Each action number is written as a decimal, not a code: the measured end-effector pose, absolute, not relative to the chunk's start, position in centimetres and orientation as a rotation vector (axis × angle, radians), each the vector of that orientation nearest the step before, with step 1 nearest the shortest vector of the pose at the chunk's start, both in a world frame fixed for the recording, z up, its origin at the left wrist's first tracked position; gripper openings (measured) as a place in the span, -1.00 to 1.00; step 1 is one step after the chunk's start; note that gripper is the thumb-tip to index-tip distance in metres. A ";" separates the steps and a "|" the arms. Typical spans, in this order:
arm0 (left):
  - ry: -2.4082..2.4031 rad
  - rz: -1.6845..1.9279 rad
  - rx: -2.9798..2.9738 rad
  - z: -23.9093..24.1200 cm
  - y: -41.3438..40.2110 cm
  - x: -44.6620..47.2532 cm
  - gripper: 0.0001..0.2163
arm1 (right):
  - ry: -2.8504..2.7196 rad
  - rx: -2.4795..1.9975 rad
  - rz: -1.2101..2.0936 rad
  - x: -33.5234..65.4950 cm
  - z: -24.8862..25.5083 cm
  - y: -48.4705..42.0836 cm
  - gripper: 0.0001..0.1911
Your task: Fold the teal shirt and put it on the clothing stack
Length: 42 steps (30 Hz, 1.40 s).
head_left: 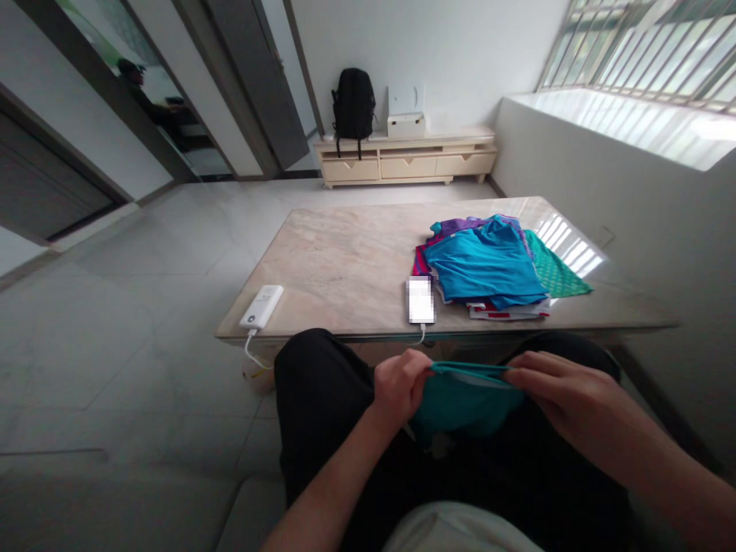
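Note:
A teal cloth piece (468,406) hangs over my lap, its narrow-edged opening stretched between my two hands. My left hand (401,387) is closed, pinching the left end of that edge. At the right end, the fingers of my right hand (566,387) are pressed together on the same edge. A pale inner side shows through the opening; the exact kind of cloth item cannot be made out. Beyond my hands, a pile of folded cloths lies on the table, with a bright blue cloth (486,264) on top and a green patterned cloth (555,264) sticking out to the right.
On the marble-look table (345,261) lie a phone (420,300) with a cable and, at the left corner, a white power bank (261,307). A low cabinet (408,165) by the far wall carries a black backpack (353,103). Another person (149,100) appears through the left doorway.

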<state>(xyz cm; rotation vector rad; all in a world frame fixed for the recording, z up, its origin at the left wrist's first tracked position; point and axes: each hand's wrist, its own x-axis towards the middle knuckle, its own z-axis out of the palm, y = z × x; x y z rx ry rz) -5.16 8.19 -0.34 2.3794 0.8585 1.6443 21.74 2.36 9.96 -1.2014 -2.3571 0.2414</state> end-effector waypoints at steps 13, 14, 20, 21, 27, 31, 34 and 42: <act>0.835 1.459 2.469 1.0 8.4 -7.5 -0.86 | -2.330 -1.103 0.332 21.3 8.7 3.5 -0.63; 0.831 1.463 2.467 1.0 8.6 -7.6 -0.85 | -2.322 -1.119 0.394 21.3 8.6 3.6 -0.66; 1.006 1.531 2.177 1.6 7.8 -6.8 -0.91 | -2.031 -1.218 0.680 21.1 6.4 3.8 -0.76; 1.060 1.528 2.113 1.7 7.5 -6.6 -0.92 | -1.951 -1.245 0.721 21.0 5.8 3.7 -0.74; 1.034 1.435 1.955 2.7 6.0 -6.0 -0.92 | -1.470 -1.189 1.082 19.4 2.4 3.7 -0.62; 0.958 1.378 2.001 4.2 5.6 -5.9 -0.91 | -1.267 -1.065 1.253 18.4 1.0 3.7 -0.60; 0.905 1.349 2.045 5.0 5.4 -5.9 -0.91 | -1.331 -0.983 1.275 18.0 1.2 3.4 -0.43; 0.866 1.219 2.065 5.1 5.0 -6.0 -0.88 | -1.911 -1.094 1.040 17.1 4.5 3.2 -0.71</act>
